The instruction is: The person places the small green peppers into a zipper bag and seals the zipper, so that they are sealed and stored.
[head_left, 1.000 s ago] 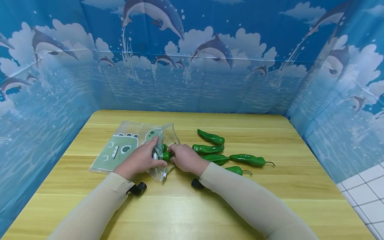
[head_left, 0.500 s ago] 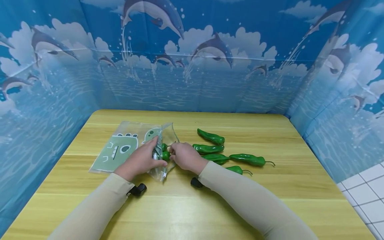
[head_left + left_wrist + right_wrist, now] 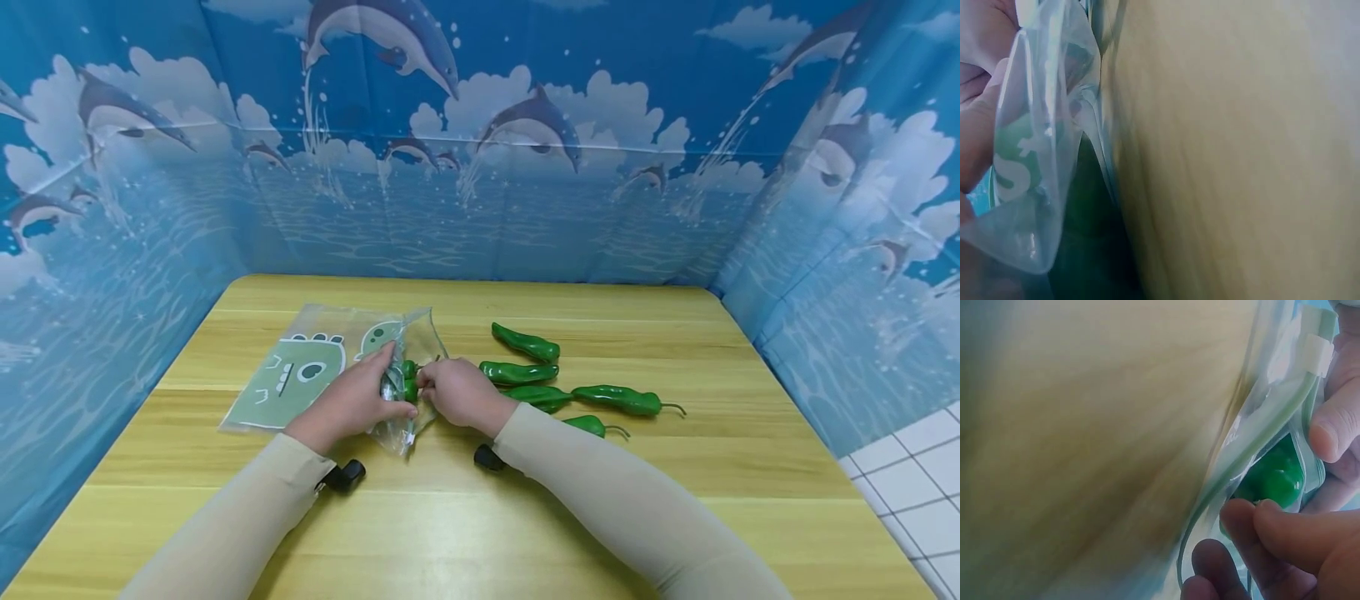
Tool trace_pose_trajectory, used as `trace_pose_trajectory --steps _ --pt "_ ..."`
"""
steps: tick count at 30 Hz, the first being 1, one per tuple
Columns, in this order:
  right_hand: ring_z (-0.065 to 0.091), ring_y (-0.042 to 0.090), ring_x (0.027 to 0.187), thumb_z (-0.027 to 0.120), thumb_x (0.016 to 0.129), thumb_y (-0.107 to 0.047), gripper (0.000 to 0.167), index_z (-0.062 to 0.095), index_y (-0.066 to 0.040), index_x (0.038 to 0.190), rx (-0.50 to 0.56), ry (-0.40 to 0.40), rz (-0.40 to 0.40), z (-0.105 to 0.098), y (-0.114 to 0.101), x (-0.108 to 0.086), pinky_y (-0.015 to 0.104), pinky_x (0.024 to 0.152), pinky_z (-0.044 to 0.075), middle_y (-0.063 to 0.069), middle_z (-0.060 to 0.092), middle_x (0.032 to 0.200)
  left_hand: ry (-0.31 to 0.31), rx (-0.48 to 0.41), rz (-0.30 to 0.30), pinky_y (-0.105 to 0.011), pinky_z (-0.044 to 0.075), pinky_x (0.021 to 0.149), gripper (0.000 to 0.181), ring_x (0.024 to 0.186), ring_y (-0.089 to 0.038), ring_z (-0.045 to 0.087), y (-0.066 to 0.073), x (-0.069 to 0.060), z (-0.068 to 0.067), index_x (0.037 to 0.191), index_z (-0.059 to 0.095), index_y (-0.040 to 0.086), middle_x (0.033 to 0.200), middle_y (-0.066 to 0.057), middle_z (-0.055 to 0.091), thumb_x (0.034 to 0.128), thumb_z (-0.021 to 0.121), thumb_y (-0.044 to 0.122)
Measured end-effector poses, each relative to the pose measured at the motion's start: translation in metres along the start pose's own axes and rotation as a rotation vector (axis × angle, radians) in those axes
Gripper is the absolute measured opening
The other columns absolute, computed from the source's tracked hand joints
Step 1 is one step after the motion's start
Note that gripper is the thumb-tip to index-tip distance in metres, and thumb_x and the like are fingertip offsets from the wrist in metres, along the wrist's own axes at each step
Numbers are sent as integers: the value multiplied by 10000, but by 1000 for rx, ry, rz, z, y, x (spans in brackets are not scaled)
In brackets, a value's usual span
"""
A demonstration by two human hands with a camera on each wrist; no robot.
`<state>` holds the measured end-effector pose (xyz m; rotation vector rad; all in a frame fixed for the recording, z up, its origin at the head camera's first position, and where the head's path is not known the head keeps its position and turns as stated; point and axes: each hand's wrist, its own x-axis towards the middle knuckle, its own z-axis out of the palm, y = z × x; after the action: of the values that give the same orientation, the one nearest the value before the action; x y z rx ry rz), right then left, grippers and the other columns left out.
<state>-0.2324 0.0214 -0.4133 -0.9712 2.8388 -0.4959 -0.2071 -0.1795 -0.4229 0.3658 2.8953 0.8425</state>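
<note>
A clear zip bag (image 3: 251, 400) with a green cartoon print lies flat at the table's left, its mouth facing right. My left hand (image 3: 345, 407) holds the bag's mouth apart, thumb near the front edge. At the opening, my right hand (image 3: 467, 393) pinches the stem end of a green pepper (image 3: 1275, 481), whose body is inside the bag. Another green pepper (image 3: 408, 368) shows behind it in the mouth. In the right wrist view, a white slider (image 3: 1319, 356) sits on the bag's green zip strip. The left fingertips are partly hidden by plastic.
Several green peppers lie right of my right hand, among them a back one (image 3: 527, 343), a middle one (image 3: 521, 372) and a right one (image 3: 618, 400). My right forearm partly covers the nearest pepper (image 3: 587, 425). A dolphin-print curtain (image 3: 480, 225) stands behind the wooden table (image 3: 420, 533).
My right hand has shifted slightly left, and the pinched pepper sits a little deeper in the bag. The left hand and the loose peppers have stayed in place.
</note>
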Motion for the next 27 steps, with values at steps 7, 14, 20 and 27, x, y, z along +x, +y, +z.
trace_pose_trajectory --steps 7,14,20,27 --pt "736 179 1131 643 1056 -161 228 777 -155 1240 44 -46 -28 0 -1 -1 358 1009 587 -17 797 1164 -15 5 -4 -610 346 1236 1233 1569 -447 304 0 -1 0 1688 124 18 1739 -205 227 840 863 523" --pt "721 200 1164 598 1081 -161 266 739 -134 1303 101 -17 26 -10 6 -5 383 1003 586 17 772 1237 -20 -2 -8 -613 345 1237 1245 1571 -447 302 0 -2 2 1690 126 25 1741 -201 225 830 865 539" --pt "722 224 1135 600 1082 -175 305 705 -107 1360 216 63 105 -34 24 -12 414 929 602 60 745 1300 -27 0 -24 -613 337 1240 1247 1567 -454 305 0 -3 1 1691 127 27 1737 -211 230 829 863 546" --pt "653 277 1284 622 1075 -223 397 632 -134 1461 205 121 176 -59 55 -24 463 1035 569 73 666 1452 -31 -9 -33 -613 324 1248 1240 1570 -457 298 1 -5 0 1691 131 31 1733 -217 237 829 865 536"
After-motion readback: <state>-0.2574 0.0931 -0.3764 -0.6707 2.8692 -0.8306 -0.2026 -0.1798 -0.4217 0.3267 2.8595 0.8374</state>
